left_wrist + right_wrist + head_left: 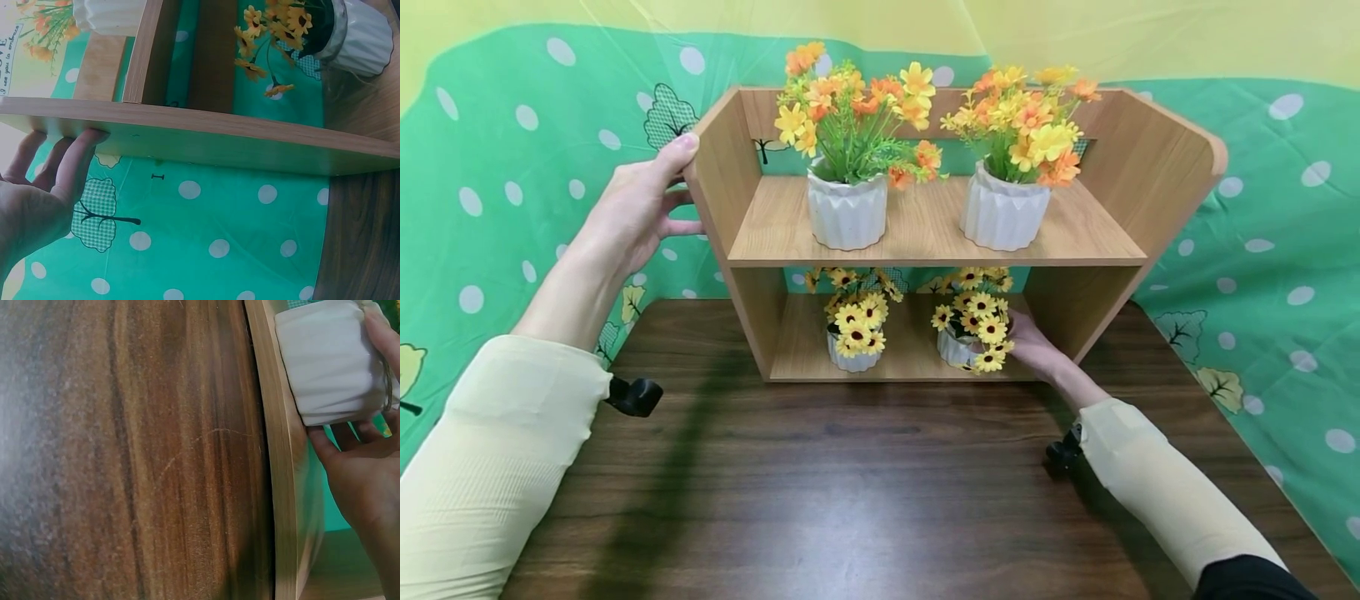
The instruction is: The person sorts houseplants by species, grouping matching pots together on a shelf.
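A two-tier wooden shelf (936,262) stands on the table. My left hand (638,196) touches the shelf's left side panel (206,140), its thumb at the front edge and its extended fingertips on the outer face. On the lower tier, my right hand (1036,343) holds the right-hand potted plant of small yellow dark-centred flowers (973,312). The thumb lies at the rim of its white fluted pot (331,362), with fingers around the side and partly hidden behind it. A similar yellow-flowered potted plant (855,337) stands to its left.
Two white pots with orange and yellow flowers, one on the left (847,208) and one on the right (1006,204), stand on the upper tier. The dark wooden table (835,492) extends in front of the shelf. A green dotted cloth (1292,225) hangs behind.
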`<state>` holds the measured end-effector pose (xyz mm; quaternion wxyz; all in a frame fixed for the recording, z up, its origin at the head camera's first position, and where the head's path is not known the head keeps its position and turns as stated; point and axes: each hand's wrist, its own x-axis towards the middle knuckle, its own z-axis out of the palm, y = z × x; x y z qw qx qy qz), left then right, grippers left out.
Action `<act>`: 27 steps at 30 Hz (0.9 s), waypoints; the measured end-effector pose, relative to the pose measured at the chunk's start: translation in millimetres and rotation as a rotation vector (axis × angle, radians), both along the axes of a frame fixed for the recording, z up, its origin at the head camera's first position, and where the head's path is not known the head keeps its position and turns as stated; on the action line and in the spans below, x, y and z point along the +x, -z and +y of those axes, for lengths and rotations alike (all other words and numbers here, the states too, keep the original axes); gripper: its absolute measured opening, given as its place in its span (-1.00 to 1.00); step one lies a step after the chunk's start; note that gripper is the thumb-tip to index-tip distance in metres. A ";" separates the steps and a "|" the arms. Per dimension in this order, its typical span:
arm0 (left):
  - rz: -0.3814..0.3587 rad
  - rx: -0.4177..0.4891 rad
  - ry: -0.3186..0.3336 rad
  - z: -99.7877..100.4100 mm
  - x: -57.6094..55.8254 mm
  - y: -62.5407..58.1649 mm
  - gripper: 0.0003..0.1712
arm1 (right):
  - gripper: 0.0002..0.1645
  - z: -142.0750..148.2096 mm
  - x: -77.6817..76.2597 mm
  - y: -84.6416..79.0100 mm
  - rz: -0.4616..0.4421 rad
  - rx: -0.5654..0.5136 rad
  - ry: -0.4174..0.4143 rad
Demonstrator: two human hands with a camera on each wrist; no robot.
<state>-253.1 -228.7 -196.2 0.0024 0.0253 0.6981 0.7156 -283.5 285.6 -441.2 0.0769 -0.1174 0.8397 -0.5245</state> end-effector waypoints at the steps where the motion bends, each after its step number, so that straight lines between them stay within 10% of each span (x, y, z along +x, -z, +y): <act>1: -0.001 0.000 0.002 0.0 0.0 0.5 -0.22 | -0.27 -0.1 0.4 0.3 0.005 0.007 0.006; 27: -0.002 -0.003 0.005 -0.9 -1.5 1.1 -0.26 | 0.08 2.1 9.9 0.0 0.040 0.177 0.005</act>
